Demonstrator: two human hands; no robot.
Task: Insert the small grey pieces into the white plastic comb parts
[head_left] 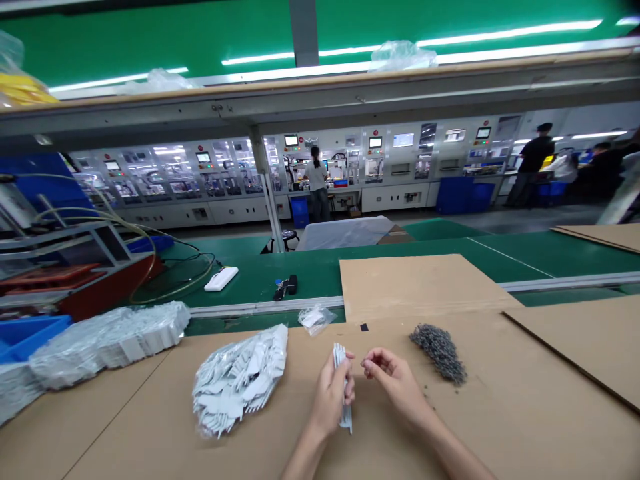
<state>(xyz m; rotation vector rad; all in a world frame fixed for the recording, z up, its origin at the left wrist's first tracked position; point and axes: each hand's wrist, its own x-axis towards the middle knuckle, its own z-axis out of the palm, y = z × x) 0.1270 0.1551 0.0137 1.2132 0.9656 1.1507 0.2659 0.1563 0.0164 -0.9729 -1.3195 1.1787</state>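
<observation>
My left hand (327, 397) is closed around a small stack of thin, pale grey plastic parts (346, 419), held upright over the cardboard. Just to the right, my right hand (395, 380) has thumb and forefinger pinched together near the top of the stack; what is between them, if anything, is too small to make out. A heap of small dark grey pieces (440, 353) lies beyond the right hand, with a few strays beside it. Left of my hands rests a clear plastic bag filled with similar pale parts (240, 383).
Wrapped bundles of pale parts (115, 340) and a blue bin (33, 337) stand at the left. Behind are a small clear bag (316, 319), black keys (286, 288) and a white device (221, 279). Cardboard sheets (415, 283) cover the bench; a person (317, 180) stands at distant machines.
</observation>
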